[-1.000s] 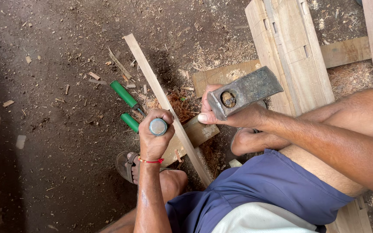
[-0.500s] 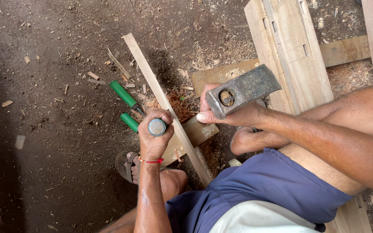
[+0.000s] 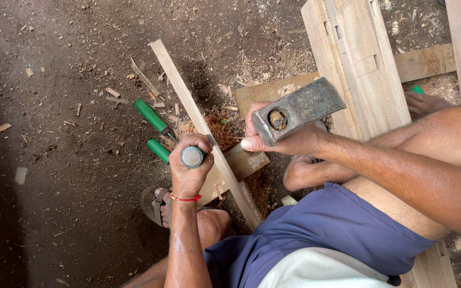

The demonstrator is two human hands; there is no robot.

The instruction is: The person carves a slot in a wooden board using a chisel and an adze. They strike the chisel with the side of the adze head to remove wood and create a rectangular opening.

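Left hand point(image 3: 189, 169): fingers clamped round an upright chisel point(image 3: 192, 157), its round metal butt facing the camera, at centre frame over the thin wooden strip point(image 3: 204, 128).
Right hand point(image 3: 289, 140): closed on the hammer head point(image 3: 298, 109), held right of centre.
Change: almost none is seen since the earlier frames; the hammer is kept raised (no strike landed).
Nearby: two green-handled tools point(image 3: 153, 130) lie left of the strip.
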